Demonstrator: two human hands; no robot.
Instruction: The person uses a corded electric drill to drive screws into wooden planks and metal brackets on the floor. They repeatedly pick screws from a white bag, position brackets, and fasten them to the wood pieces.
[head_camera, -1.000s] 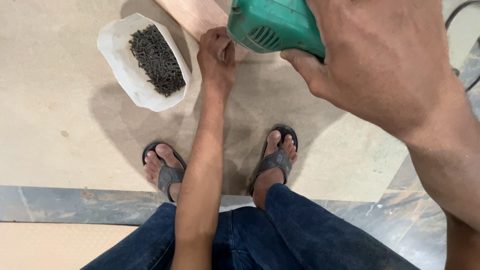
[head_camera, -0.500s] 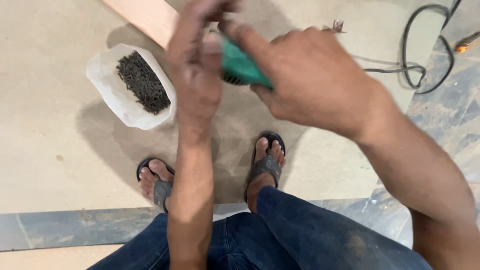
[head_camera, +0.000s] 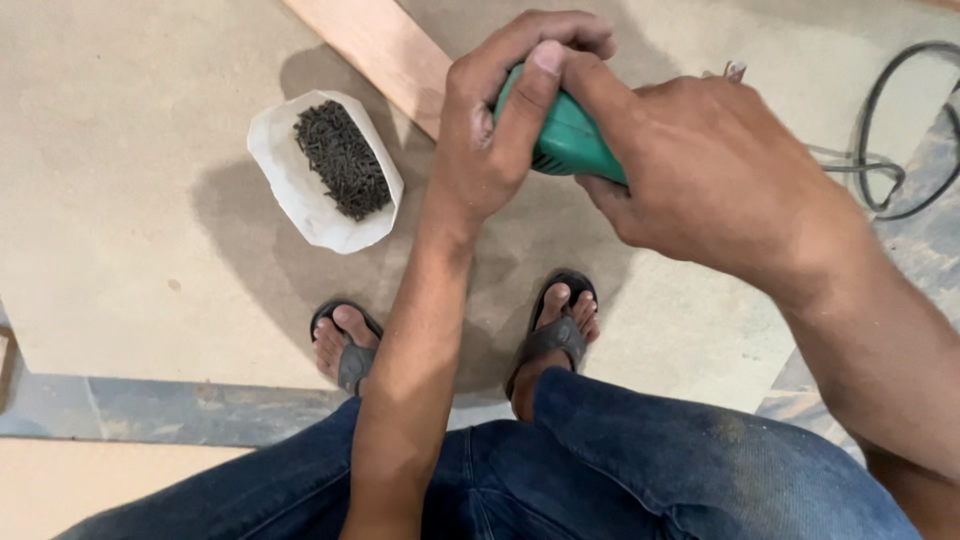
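I hold a green power drill (head_camera: 568, 140) with both hands above a beige board. My right hand (head_camera: 700, 170) grips its body from the right. My left hand (head_camera: 495, 130) wraps over the front end of the tool, fingers curled across the top. The drill's tip is hidden under my left hand. To the left lies a white plastic container (head_camera: 300, 190) holding a heap of dark screws (head_camera: 342, 160). A light wooden strip (head_camera: 385, 55) runs diagonally under the hands.
The beige board (head_camera: 120, 200) covers the floor; its front edge runs by my sandalled feet (head_camera: 345, 345). A black power cable (head_camera: 890, 150) loops at the right. Grey tiled floor (head_camera: 150, 410) shows below the board's edge.
My left hand rose from the wooden strip and closed over the drill's front. The drill moved from the top edge toward the middle of the view.
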